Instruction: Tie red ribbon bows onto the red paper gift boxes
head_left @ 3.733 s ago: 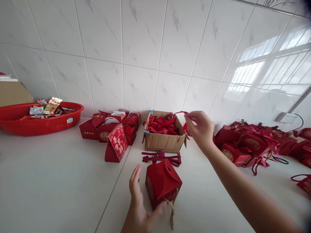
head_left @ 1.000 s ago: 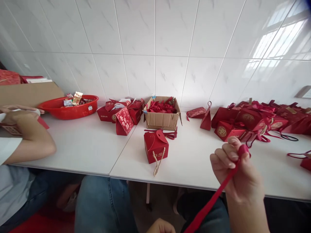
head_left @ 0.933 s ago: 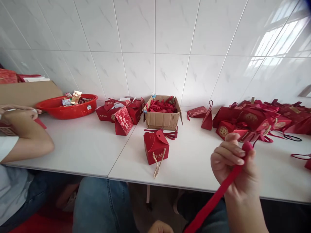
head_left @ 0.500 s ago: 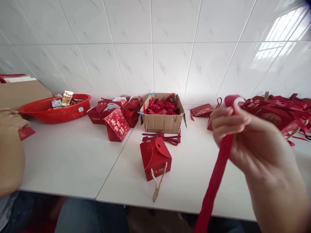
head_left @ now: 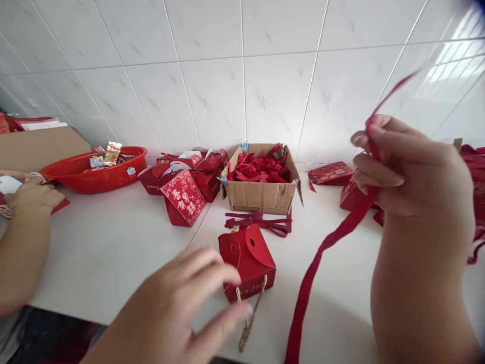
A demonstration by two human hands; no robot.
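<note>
A long red ribbon (head_left: 308,275) hangs from my right hand (head_left: 394,162), pinched between thumb and fingers, with one short end sticking up above them. My left hand (head_left: 189,298), somewhat blurred, is spread with thumb and fingers apart and nothing between them. It is at the front left of a small red box (head_left: 252,263), partly covering that box and its twisted rope handle (head_left: 255,313). The box stands with its curved flaps folded over the top. Dark red straps (head_left: 261,222) lie just behind it.
Behind the straps, a cardboard box (head_left: 261,197) holds red ribbons. Several red gift boxes (head_left: 184,197) and a red basin (head_left: 94,177) with packets stand left. More red boxes (head_left: 331,173) are at right. Another person's hand (head_left: 34,194) works at far left.
My left hand has come into view beside the red box. My right hand has shifted slightly right, and the ribbon's upper end now points upward. The other person's hand has moved.
</note>
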